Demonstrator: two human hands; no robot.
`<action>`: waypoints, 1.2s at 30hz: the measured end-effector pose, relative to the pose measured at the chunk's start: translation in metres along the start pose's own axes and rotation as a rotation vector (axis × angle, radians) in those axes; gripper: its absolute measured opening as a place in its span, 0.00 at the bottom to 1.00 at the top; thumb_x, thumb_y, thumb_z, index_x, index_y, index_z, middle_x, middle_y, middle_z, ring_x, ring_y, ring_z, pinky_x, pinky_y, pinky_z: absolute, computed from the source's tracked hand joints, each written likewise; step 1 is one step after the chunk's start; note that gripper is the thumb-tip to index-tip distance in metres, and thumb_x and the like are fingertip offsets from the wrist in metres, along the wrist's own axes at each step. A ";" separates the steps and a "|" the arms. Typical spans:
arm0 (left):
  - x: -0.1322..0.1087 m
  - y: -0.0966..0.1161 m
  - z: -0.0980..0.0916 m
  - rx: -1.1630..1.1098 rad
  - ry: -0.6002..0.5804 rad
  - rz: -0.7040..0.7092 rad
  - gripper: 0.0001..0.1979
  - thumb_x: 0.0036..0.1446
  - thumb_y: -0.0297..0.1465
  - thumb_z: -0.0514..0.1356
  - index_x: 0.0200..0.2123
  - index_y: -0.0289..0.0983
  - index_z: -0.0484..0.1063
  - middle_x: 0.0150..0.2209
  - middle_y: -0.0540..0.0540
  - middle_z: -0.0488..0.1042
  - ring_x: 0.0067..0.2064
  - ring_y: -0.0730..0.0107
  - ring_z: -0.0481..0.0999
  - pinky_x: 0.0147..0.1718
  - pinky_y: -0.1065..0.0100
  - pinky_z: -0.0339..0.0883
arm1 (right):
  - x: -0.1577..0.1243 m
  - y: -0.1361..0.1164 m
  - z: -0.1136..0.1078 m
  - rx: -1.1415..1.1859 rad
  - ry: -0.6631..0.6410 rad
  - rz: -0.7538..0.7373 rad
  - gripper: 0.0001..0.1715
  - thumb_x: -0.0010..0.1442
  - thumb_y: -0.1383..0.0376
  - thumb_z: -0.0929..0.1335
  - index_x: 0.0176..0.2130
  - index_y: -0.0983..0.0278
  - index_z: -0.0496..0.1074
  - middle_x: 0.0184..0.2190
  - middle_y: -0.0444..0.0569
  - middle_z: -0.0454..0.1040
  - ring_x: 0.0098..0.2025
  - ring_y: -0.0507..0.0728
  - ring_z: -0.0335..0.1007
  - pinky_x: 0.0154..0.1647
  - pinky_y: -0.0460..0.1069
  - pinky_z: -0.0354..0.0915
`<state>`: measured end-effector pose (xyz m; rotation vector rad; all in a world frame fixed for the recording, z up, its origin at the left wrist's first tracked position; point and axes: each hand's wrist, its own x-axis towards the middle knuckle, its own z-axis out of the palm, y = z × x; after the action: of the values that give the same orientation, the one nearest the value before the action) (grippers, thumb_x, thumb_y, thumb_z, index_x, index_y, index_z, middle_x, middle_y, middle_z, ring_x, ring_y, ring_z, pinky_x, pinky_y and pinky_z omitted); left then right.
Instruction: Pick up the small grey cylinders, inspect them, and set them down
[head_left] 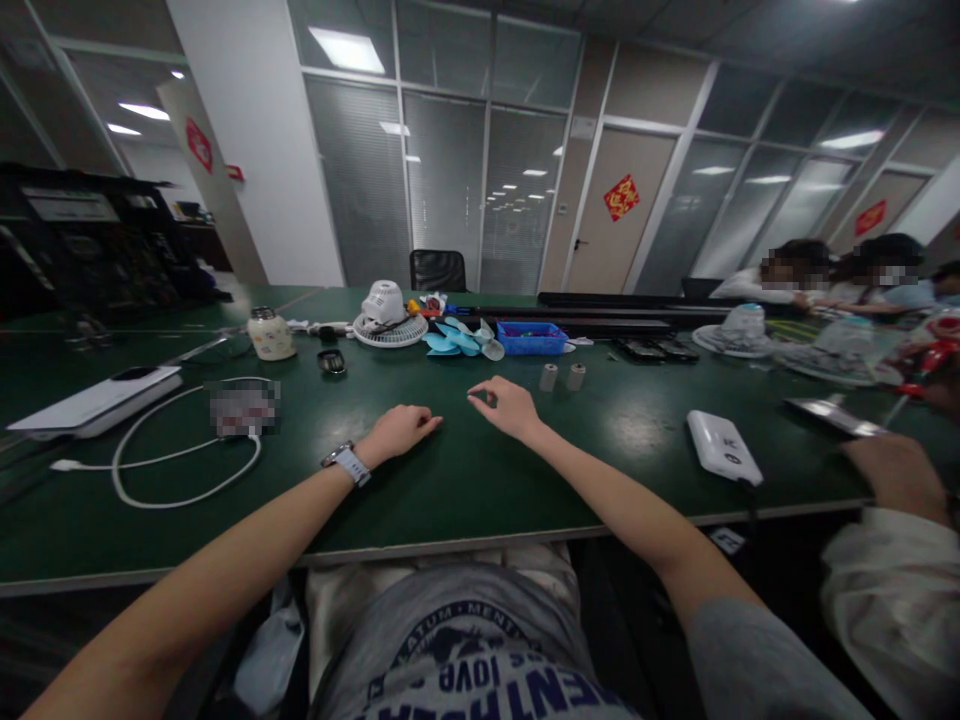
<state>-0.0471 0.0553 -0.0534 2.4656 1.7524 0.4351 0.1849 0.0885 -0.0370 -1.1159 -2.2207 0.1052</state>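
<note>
My left hand [399, 432], with a watch [347, 462] at its wrist, rests on the green table [450, 500]. Its fingers are loosely bent, the thumb a little apart, and I see nothing in it. To its right, my right hand [508, 407] is over the table with thumb and index finger curved towards each other, a small gap between their tips. It holds nothing that I can see. Two small pale cylinders [549, 377] [576, 377] stand just beyond and right of my right hand. Behind the hands lie light blue fan blades [457, 340] and a blue basket [532, 338].
A patterned jar [271, 334], a dark round object [331, 362] and a looped white cable [120, 465] are on the left. White fan parts [390, 328] sit further back. At right are a white power bank [724, 447] and another person's hand [900, 475].
</note>
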 end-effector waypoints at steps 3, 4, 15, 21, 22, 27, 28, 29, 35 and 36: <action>0.000 0.002 0.001 0.012 0.006 0.024 0.22 0.62 0.45 0.47 0.30 0.39 0.73 0.28 0.44 0.76 0.28 0.66 0.72 0.25 0.69 0.54 | -0.006 -0.018 0.013 0.044 -0.154 -0.025 0.19 0.58 0.49 0.67 0.44 0.56 0.77 0.29 0.45 0.70 0.32 0.53 0.65 0.31 0.46 0.55; 0.000 0.002 0.002 0.013 0.007 0.027 0.21 0.62 0.44 0.47 0.30 0.39 0.73 0.28 0.44 0.76 0.28 0.66 0.72 0.25 0.69 0.54 | -0.007 -0.022 0.017 0.049 -0.200 -0.016 0.22 0.57 0.47 0.68 0.45 0.56 0.77 0.29 0.45 0.70 0.32 0.53 0.65 0.30 0.46 0.55; -0.001 0.004 0.003 0.010 0.001 0.041 0.20 0.62 0.43 0.46 0.29 0.39 0.72 0.28 0.44 0.76 0.28 0.66 0.72 0.26 0.70 0.55 | 0.000 -0.022 0.044 0.119 -0.250 0.068 0.22 0.53 0.48 0.70 0.43 0.57 0.79 0.27 0.44 0.71 0.27 0.51 0.63 0.27 0.46 0.54; -0.002 0.007 0.002 -0.057 0.019 0.049 0.23 0.64 0.43 0.43 0.30 0.39 0.71 0.29 0.44 0.76 0.29 0.66 0.72 0.28 0.69 0.56 | -0.002 -0.020 0.044 0.167 -0.266 0.045 0.15 0.56 0.53 0.69 0.39 0.57 0.80 0.30 0.44 0.73 0.29 0.51 0.65 0.29 0.46 0.55; -0.002 0.008 0.002 -0.068 0.021 0.049 0.23 0.64 0.43 0.42 0.30 0.39 0.71 0.29 0.44 0.76 0.30 0.66 0.72 0.29 0.69 0.57 | -0.002 -0.020 0.044 0.174 -0.270 0.039 0.14 0.56 0.54 0.69 0.40 0.57 0.80 0.30 0.44 0.73 0.29 0.51 0.65 0.30 0.46 0.56; -0.003 0.009 0.003 -0.135 0.079 0.032 0.21 0.64 0.42 0.42 0.34 0.39 0.70 0.31 0.45 0.76 0.33 0.65 0.74 0.32 0.68 0.61 | 0.005 -0.012 0.028 0.165 -0.185 0.044 0.15 0.58 0.54 0.68 0.40 0.57 0.79 0.30 0.46 0.72 0.31 0.52 0.65 0.32 0.46 0.57; -0.003 0.009 0.003 -0.157 0.088 0.030 0.20 0.64 0.42 0.43 0.36 0.39 0.70 0.32 0.46 0.76 0.33 0.65 0.74 0.33 0.68 0.61 | 0.007 -0.007 0.020 0.143 -0.124 0.056 0.15 0.58 0.53 0.68 0.40 0.57 0.79 0.30 0.46 0.72 0.31 0.53 0.65 0.32 0.47 0.57; -0.003 0.009 0.002 -0.179 0.094 0.029 0.19 0.64 0.41 0.43 0.38 0.39 0.70 0.32 0.46 0.76 0.34 0.65 0.75 0.33 0.68 0.61 | 0.010 0.001 0.010 0.114 -0.052 0.072 0.15 0.59 0.53 0.67 0.40 0.56 0.79 0.31 0.47 0.72 0.32 0.54 0.65 0.33 0.47 0.58; -0.004 0.010 0.001 -0.246 0.158 0.017 0.17 0.64 0.38 0.43 0.43 0.39 0.69 0.31 0.47 0.75 0.35 0.64 0.75 0.33 0.68 0.62 | 0.020 0.078 -0.044 -0.135 0.327 0.345 0.16 0.60 0.55 0.65 0.41 0.58 0.78 0.34 0.49 0.74 0.37 0.57 0.68 0.39 0.49 0.61; -0.004 0.010 0.001 -0.252 0.171 0.013 0.17 0.64 0.38 0.43 0.44 0.39 0.69 0.31 0.48 0.75 0.35 0.64 0.74 0.33 0.68 0.62 | 0.019 0.091 -0.049 -0.165 0.344 0.404 0.16 0.60 0.56 0.65 0.41 0.59 0.78 0.34 0.49 0.75 0.37 0.57 0.69 0.39 0.49 0.62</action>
<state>-0.0392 0.0486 -0.0526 2.3229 1.6216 0.8346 0.2676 0.1506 -0.0195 -1.5358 -1.7054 -0.0964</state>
